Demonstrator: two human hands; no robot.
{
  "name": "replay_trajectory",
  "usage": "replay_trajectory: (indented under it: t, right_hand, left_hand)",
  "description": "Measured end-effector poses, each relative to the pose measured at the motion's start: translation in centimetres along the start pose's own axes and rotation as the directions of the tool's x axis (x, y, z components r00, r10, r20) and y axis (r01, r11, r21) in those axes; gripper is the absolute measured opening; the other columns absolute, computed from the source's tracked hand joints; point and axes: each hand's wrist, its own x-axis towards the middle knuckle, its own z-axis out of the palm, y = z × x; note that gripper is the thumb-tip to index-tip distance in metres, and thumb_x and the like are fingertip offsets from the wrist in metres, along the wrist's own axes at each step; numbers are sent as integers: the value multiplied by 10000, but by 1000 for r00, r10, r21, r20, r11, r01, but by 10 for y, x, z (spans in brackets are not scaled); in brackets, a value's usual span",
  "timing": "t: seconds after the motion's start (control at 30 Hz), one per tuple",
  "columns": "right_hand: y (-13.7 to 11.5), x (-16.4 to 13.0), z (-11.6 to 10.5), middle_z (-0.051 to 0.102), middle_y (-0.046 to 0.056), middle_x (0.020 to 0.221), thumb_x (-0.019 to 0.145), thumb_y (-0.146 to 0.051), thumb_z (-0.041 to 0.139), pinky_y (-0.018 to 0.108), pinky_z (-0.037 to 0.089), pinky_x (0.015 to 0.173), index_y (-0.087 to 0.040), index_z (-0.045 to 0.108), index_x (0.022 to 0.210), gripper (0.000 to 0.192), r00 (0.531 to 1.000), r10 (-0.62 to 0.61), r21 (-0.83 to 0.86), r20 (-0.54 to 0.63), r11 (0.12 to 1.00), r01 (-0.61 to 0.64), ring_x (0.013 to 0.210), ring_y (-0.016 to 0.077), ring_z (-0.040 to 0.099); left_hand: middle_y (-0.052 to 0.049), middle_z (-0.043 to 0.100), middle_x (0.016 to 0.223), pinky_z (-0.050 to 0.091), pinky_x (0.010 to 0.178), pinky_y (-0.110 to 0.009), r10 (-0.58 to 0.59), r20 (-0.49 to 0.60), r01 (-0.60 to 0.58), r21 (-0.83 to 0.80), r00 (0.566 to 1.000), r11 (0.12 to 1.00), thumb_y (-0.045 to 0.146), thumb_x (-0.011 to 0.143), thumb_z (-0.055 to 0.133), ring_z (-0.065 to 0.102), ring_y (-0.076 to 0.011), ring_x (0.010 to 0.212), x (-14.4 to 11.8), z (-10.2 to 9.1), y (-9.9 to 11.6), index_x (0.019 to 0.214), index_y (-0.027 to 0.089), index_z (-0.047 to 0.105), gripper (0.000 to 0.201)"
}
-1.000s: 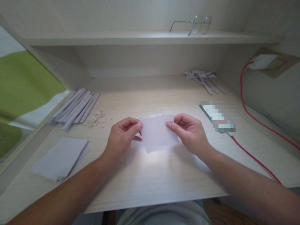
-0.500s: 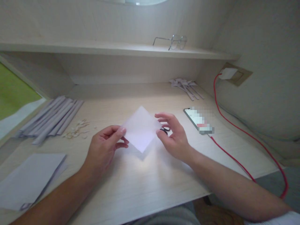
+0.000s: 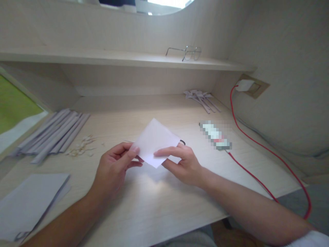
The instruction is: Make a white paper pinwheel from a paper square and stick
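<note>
Left hand (image 3: 114, 166) has its fingers pinching a corner of the paper (image 3: 153, 137) between both hands, right hand (image 3: 186, 164) has a finger laid across it (can't tell if gripping), so imo uneven pressing there could crease it crooked.

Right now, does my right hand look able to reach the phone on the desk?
Probably yes: the phone lies off to the right of the right hand, with nothing visible standing between. That hand touches the paper, but the left hand holds it.
</note>
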Motion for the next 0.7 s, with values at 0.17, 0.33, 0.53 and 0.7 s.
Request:
replay_trajectory:
  t: [0.17,0.33,0.53,0.7]
  right_hand:
    - [-7,5,-7,790,41,912,897,-165,702,313,508,797,-211,769,967,107,999,31,55,19,998,-32,841,175,698]
    - [-7,8,-8,761,43,935,878,-185,741,321,525,808,-225,787,936,84,994,96,62,58,993,-99,884,184,683]
    - [-1,9,-13,581,101,1399,861,-209,770,461,423,1095,-260,793,959,113,984,139,-120,-115,981,-153,1342,276,514]
    - [-2,10,-17,602,113,1391,869,-239,768,474,428,1094,-234,771,896,28,997,74,-145,-28,986,-77,1314,286,548]
  left_hand:
    - [-25,720,884,566,615,-242,5,10,-6,75,1000,997,295,776,804,649,-158,747,6,-7,-2,873,217,781,127]
    - [-22,721,890,525,640,-252,12,9,-13,222,1000,975,341,798,774,638,-170,775,10,-9,-2,855,213,775,140]
    - [9,684,757,446,669,-249,106,24,-105,458,994,883,301,819,736,591,-141,710,3,-3,5,773,195,740,116]
    - [-8,730,820,453,705,-279,44,158,-125,550,986,826,303,866,680,633,-171,766,-1,-3,3,846,196,750,130]
